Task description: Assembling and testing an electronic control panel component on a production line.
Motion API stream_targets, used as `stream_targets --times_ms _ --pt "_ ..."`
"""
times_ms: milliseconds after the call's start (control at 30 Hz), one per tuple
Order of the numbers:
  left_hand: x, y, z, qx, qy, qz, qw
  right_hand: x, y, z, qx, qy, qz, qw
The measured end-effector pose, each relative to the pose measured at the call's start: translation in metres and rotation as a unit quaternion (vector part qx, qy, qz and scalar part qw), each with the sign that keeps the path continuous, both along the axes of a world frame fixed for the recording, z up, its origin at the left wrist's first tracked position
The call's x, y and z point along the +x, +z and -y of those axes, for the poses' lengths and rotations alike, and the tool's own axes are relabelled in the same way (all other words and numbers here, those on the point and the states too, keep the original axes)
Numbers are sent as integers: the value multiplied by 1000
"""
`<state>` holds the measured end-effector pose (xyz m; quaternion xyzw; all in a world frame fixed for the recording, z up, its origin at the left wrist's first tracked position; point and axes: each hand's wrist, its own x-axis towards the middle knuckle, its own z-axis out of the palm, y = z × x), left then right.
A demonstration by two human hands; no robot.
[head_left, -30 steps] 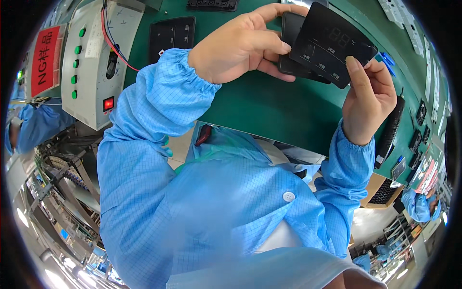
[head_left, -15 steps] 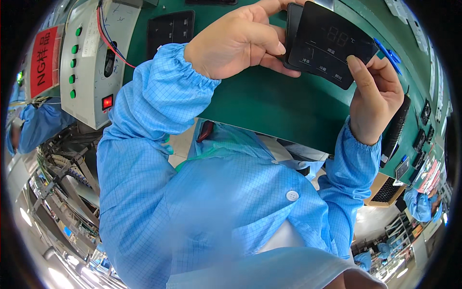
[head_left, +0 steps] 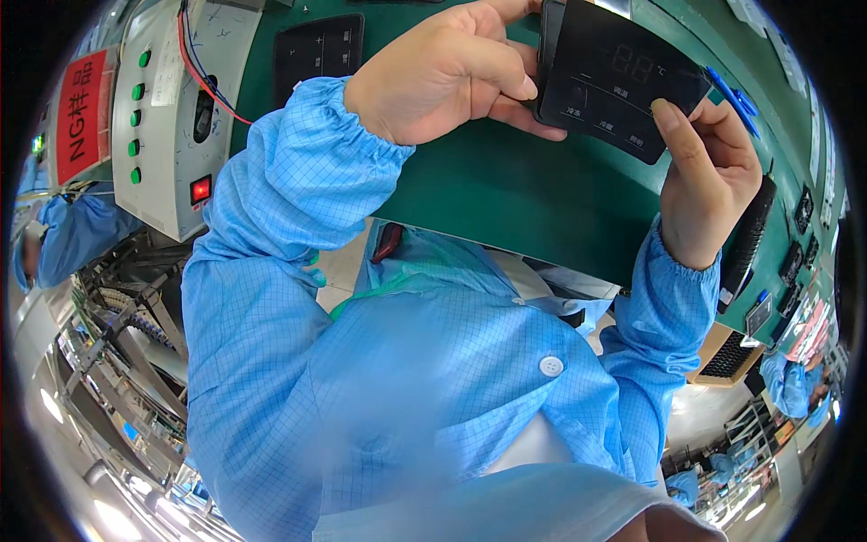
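Two black flat display panels are held up above the green work surface, overlapping. The front display panel has faint digit segments and printed labels on its dark face, and tilts a little. My right hand pinches its lower right edge between thumb and fingers. Behind it, only the left strip of the rear display panel shows. My left hand grips that one at its left side, with some fingers hidden beyond the panels. Another black panel lies on the surface, left of my left hand.
A pale control box with green buttons and a lit red switch stands at left, beside a red sign. Red and dark wires run from it. A blue pen-like item, a long black object and small black parts lie at right.
The front panel has shifted slightly left over the rear one, so less of the rear panel shows at its lower left. Both hands keep their holds.
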<state>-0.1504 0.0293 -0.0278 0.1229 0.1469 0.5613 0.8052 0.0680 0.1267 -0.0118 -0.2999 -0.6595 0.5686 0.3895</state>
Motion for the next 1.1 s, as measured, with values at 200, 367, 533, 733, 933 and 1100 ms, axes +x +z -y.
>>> stream_targets --times_ms 200,367,533,733,933,1100 --pt "1 5 -1 -14 2 -104 994 1 -4 -2 18 -2 6 1000" --pt "1 1 0 -9 1 -34 999 1 -4 -2 15 -1 7 1000" --pt "1 0 0 -8 4 -31 999 0 -5 -2 14 -4 10 1000" --pt "1 -1 0 0 2 -23 1000 1 -6 -3 10 -3 8 1000" --pt "1 -1 0 2 4 -19 1000 1 -6 -3 10 1 9 1000" --pt "2 2 0 -15 4 -82 997 2 -9 -5 18 11 2 1000"
